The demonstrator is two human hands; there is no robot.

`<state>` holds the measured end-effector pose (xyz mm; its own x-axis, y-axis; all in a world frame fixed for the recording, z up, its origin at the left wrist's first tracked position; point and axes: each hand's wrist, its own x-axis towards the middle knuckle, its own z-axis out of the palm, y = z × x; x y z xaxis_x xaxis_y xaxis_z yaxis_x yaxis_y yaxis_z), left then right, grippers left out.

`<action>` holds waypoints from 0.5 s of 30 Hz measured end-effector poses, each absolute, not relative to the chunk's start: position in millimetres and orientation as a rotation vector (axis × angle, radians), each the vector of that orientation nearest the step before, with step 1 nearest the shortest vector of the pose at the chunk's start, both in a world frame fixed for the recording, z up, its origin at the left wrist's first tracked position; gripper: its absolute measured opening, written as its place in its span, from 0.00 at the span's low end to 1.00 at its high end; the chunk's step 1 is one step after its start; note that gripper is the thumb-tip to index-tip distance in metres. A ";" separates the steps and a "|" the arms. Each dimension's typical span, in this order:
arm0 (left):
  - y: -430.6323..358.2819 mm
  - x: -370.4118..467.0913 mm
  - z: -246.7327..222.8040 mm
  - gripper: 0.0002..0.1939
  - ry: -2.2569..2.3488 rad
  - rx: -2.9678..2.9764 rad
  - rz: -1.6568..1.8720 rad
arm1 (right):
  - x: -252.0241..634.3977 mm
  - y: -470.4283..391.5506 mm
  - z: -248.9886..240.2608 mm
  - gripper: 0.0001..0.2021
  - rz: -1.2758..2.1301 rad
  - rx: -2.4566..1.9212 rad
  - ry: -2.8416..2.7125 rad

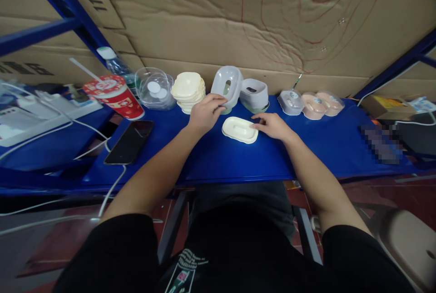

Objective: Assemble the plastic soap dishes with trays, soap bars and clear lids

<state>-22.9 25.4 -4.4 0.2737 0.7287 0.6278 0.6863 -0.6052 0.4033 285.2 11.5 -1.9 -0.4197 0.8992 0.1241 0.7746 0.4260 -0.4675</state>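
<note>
A cream oval plastic dish (235,126) lies on the blue tabletop in front of me. At its right end, my right hand (271,126) grips the rim with thumb and fingers. My left hand (206,113) is closed at the front edge of a grey oval dish (221,83) with a slot in its base. That dish leans back on a stack, with a green edge showing below. Its contact with my left fingertips is partly hidden. Beside it stands another grey stack (257,95). Cream square dishes (188,86) are piled to the left.
Clear round lids (155,95), a red drink cup (117,100), a bottle (117,63) and a phone (130,143) stand or lie on the left. Lidded cases in grey (291,102) and peach (314,107) sit right of the stacks. Cardboard (204,16) walls the back.
</note>
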 end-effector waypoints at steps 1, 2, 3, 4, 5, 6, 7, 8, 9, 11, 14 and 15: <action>22.9 -22.2 -2.0 0.13 1.337 2.496 1.251 | 286.3 12.1 -1.9 0.19 0.466 -1.431 -2.289; 21.0 -21.7 -0.1 0.13 1.302 2.531 1.233 | 287.7 12.6 -1.9 0.19 0.444 -1.428 -2.246; 19.5 -21.3 1.4 0.13 1.265 2.567 1.206 | 289.3 13.0 -1.8 0.19 0.418 -1.424 -2.198; 18.3 -21.1 2.5 0.13 1.225 2.604 1.172 | 290.8 13.4 -1.7 0.20 0.396 -1.419 -2.142; 17.4 -20.9 3.1 0.13 1.179 2.642 1.127 | 292.2 13.7 -1.7 0.23 0.391 -1.410 -2.083; 16.7 -20.6 3.4 0.13 1.129 2.680 1.071 | 293.4 14.0 -1.6 0.26 0.411 -1.397 -2.027; 16.1 -20.3 3.5 0.14 1.079 2.717 1.013 | 294.2 14.0 -1.5 0.30 0.456 -1.378 -1.985; 15.4 -20.0 3.6 0.14 1.036 2.749 0.956 | 294.6 13.9 -1.2 0.34 0.515 -1.354 -1.962; 14.8 -19.7 3.8 0.14 1.003 2.775 0.906 | 294.8 13.5 -0.6 0.38 0.574 -1.327 -1.958; 13.3 -19.5 4.7 0.14 0.976 2.804 0.840 | 295.3 12.2 1.5 0.44 0.634 -1.276 -1.992; 11.0 -20.0 7.8 0.14 0.993 2.810 0.821 | 297.7 10.0 5.9 0.45 0.554 -1.239 -2.039; 10.4 -20.1 9.0 0.14 1.010 2.805 0.830 | 298.9 9.4 7.3 0.44 0.515 -1.235 -2.036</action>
<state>-20.1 10.4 9.0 0.6434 0.6040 0.4704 0.5786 -0.7860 0.2177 298.9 9.4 7.3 -0.3088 0.8834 0.3526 0.6093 0.4684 -0.6398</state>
